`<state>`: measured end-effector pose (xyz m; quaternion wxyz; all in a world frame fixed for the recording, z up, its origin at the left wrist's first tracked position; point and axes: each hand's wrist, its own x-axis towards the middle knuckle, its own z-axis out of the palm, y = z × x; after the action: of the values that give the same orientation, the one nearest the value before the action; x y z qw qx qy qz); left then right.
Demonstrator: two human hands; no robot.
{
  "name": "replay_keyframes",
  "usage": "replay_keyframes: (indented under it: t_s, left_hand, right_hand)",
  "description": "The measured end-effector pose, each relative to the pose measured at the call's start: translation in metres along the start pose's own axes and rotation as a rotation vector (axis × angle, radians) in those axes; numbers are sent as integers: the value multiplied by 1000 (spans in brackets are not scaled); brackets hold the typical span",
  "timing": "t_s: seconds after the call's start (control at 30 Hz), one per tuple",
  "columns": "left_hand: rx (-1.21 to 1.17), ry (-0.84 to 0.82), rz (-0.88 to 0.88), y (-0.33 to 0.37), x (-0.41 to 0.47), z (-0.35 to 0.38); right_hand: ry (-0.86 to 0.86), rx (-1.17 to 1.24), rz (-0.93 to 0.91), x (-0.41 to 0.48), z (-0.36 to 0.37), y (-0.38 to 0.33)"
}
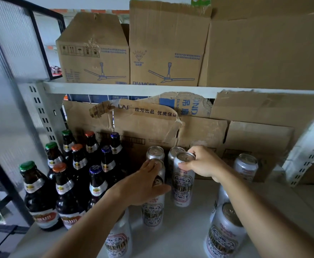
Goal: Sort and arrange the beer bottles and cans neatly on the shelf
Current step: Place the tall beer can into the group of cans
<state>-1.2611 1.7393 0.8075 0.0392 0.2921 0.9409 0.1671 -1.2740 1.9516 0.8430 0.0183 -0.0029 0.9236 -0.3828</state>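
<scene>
Several dark beer bottles (78,175) with green, orange and purple caps stand in rows at the left of the white shelf (186,237). Silver beer cans stand in the middle. My left hand (145,185) wraps around a tall can (152,213) from above. My right hand (202,162) grips the top rim of another tall can (183,185) just right of it. Two cans (155,152) stand behind these. One can (245,168) stands at the right rear, another (225,233) at the front right under my right forearm, and one (119,239) under my left forearm.
Worn cardboard boxes (148,125) line the back of this shelf, close behind the cans. An upper shelf board (130,89) carries more boxes (163,47). Perforated metal uprights (42,116) frame both sides. A black metal frame (3,187) stands at the left.
</scene>
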Motion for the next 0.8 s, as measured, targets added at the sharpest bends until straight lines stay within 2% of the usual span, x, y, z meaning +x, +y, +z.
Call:
replay_keyframes:
  t_s: [0.33, 0.8]
  left_hand:
    - [-12, 6, -8, 2, -2, 0]
    - [-22, 9, -8, 5, -4, -2]
  right_hand:
    - [-33, -274, -44, 26, 35, 19]
    - [-52, -332, -36, 24, 35, 19]
